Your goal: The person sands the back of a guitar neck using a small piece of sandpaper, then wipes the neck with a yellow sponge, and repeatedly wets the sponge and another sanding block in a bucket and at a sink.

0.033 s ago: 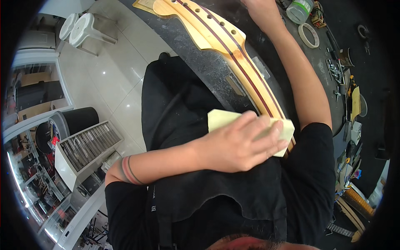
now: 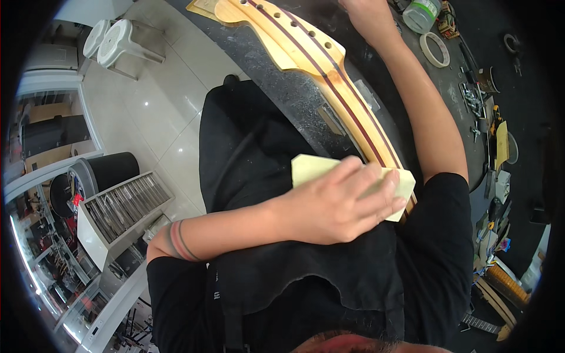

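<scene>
My left hand (image 2: 338, 203) is closed over a pale yellow sheet of sandpaper (image 2: 312, 167), pressing it around the guitar neck (image 2: 347, 94). Its fingers bend across the sheet, whose grit side is hidden. The neck is light wood with dark lengthwise stripes. It runs from the headstock (image 2: 282, 35), drilled with several holes, down toward my chest, where its near end is hidden by my arm and sleeve. At the top edge, beyond the neck, is my right hand (image 2: 368, 15); its fingers are mostly cut off by the picture's edge, so their hold does not show.
A dusty dark workbench (image 2: 271, 88) lies under the neck. To the right are a tape roll (image 2: 435, 50), a clear jar (image 2: 421, 16), metal hardware (image 2: 472, 97) and assorted tools. White stools (image 2: 116, 44) stand on the tiled floor, with a dark bin (image 2: 115, 170) and a slotted rack (image 2: 126, 206) at left.
</scene>
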`<state>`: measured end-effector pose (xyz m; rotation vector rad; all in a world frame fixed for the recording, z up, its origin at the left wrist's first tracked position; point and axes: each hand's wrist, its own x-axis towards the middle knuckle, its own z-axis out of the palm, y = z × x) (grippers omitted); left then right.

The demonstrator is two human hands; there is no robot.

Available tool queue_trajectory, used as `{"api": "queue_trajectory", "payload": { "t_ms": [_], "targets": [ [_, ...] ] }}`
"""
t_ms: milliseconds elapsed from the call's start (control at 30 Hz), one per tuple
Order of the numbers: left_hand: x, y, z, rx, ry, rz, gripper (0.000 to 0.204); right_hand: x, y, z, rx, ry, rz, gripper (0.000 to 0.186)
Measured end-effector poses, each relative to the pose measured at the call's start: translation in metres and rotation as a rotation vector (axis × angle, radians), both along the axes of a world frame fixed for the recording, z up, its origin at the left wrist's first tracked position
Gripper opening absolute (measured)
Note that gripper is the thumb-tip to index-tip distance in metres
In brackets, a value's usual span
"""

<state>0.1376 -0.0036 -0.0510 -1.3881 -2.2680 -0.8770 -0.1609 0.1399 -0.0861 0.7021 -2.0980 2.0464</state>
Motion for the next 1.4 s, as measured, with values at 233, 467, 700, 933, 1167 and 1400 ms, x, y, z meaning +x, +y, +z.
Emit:
{"api": "queue_trajectory", "payload": {
  "t_ms": [233,467,700,933,1167,1400],
  "targets": [
    [-0.070,-0.031,0.053,-0.185,-0.021,0.389,0.044,0.003,0.007,0.008,0.038,0.061,-0.073,0.020],
    [-0.031,0.025,0.063,-0.306,-0.167,-0.013,0.038,-0.003,0.012,0.012,0.046,0.090,-0.062,0.018],
    [-0.071,0.001,0.078,-0.416,-0.077,0.386,0.040,0.002,0.016,0.022,0.133,0.095,-0.098,0.019],
    [-0.038,0.025,0.057,-0.268,-0.178,0.018,0.044,0.007,0.017,0.023,0.110,0.058,-0.055,0.018],
    [-0.077,-0.033,0.042,-0.235,0.051,0.390,0.055,0.005,0.020,0.018,0.079,-0.012,-0.055,0.020],
    [-0.048,-0.010,0.041,-0.184,-0.075,0.160,0.046,0.015,0.010,0.022,0.071,-0.019,-0.024,0.020]
  ]
}}
